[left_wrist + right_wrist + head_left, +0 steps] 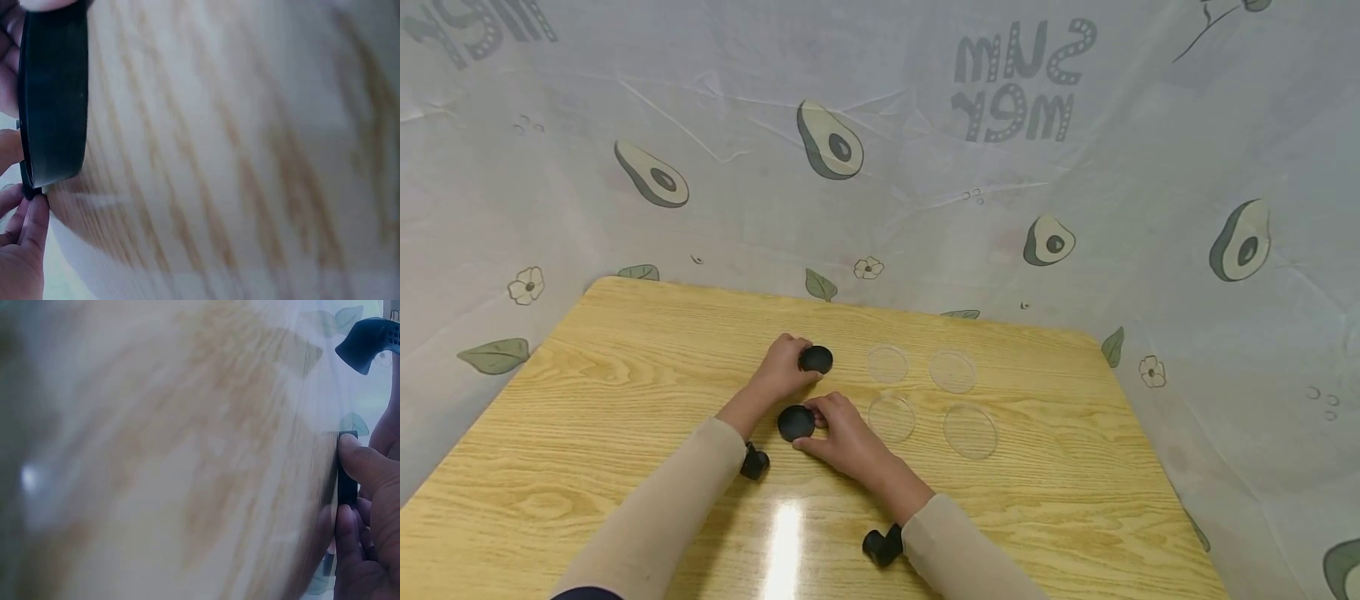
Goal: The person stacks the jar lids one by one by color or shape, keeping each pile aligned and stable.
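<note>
In the head view two round black discs lie on the wooden table. My left hand point(782, 369) grips the farther disc point(816, 360) by its edge, fingers behind it and thumb in front. Nearer to me, my right hand point(848, 435) pinches the other disc point(796, 423) from its right side between thumb and fingers. The left wrist view shows a black disc point(55, 94) large at the left edge, with fingers round it. In the right wrist view, the thumb and fingers of my right hand point(375, 519) hold a thin black disc point(347, 469) at its rim.
Several clear round discs lie right of my hands, among them one at the back point(887, 364) and one at the front right point(970, 431). Black devices are on both wrists, the left one point(755, 462) and the right one point(882, 546). A printed cloth point(925, 208) hangs behind the table point(625, 358).
</note>
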The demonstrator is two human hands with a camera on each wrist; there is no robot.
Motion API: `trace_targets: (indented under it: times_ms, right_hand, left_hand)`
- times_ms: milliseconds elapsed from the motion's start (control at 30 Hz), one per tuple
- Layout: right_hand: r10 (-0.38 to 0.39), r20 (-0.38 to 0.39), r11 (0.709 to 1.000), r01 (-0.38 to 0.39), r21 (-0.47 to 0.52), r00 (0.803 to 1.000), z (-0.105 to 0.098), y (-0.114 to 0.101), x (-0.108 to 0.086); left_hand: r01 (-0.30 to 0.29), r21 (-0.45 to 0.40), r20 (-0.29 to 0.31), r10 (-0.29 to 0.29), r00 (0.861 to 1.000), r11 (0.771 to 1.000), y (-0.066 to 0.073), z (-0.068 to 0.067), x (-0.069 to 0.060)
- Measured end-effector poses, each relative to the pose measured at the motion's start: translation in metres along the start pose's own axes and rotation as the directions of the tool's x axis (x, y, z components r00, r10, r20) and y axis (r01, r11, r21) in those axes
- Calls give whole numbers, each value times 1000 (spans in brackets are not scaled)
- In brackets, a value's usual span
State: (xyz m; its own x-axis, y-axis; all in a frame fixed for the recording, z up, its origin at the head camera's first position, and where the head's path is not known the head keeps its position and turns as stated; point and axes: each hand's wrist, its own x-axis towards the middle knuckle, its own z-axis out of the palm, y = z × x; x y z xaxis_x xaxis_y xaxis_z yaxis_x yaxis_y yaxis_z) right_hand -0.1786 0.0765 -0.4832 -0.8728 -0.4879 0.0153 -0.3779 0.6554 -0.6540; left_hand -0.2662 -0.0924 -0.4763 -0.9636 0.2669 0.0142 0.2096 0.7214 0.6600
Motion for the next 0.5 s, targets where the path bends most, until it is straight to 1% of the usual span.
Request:
trace_targets:
  times_ms: [233, 400, 500]
  right_hand:
    - [-2, 2, 1000, 2, 5, 1000, 0, -1, 0]
    - [10, 3, 1000, -10, 5, 1000, 0, 0, -1]
    - [14, 5, 1000, -14, 2, 1000, 0, 0, -1]
  left_hand:
    - [-8, -5, -1, 8, 1000, 1000, 1, -2, -3]
    - [-27, -7, -8, 27, 1000, 1000, 1, -2, -6]
    - [-37, 1, -15, 37, 999, 999, 2, -4, -8]
